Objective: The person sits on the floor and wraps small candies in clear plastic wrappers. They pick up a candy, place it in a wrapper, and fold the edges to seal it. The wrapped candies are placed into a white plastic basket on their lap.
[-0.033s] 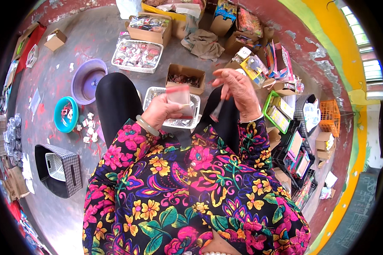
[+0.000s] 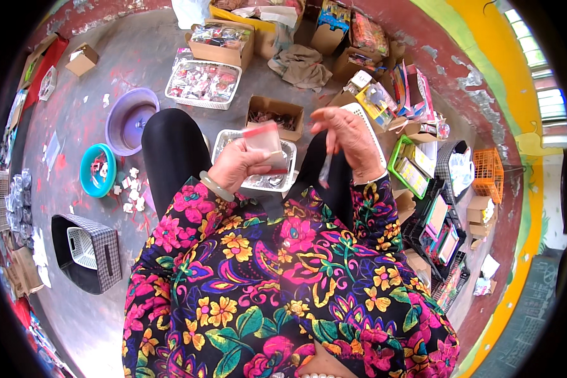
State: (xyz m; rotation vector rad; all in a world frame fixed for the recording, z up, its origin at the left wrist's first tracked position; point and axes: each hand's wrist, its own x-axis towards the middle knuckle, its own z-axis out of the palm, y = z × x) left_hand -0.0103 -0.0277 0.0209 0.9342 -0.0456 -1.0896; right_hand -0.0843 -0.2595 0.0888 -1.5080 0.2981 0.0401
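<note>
1. Fingers of the left hand (image 2: 238, 165) bent closed on clear bags (image 2: 264, 140) with red edges; fingers of the right hand (image 2: 351, 142) partly curled, a narrow clear packet (image 2: 326, 169) hanging from them.
2. Edges: white basket (image 2: 292, 165) sits between the knees, its rim around and below the bags. Left hand is over the near-left part of it; cannot tell whether the bags touch the rim.
3. Box (image 2: 280, 103) stands just beyond the basket, its wall near the top of the bags.
4. White tray (image 2: 373, 129) lies behind the right hand, mostly hidden; green crate (image 2: 394, 159) is near on that side.
5. Room: hands apart, with a gap between bags and packet. Right thigh (image 2: 312, 157) shows there, below the hands. Left thigh (image 2: 173, 142) bounds the other side, purple tub (image 2: 112, 126) past it.
6. Left fingers, closer: thumb across the near face, other fingers mostly hidden behind. Bags tilt up and away from the palm.
7. Right fingers, closer: index stretched toward the left hand, the others folded lower, at the packet's upper end. Exact pinch too blurred to tell.
</note>
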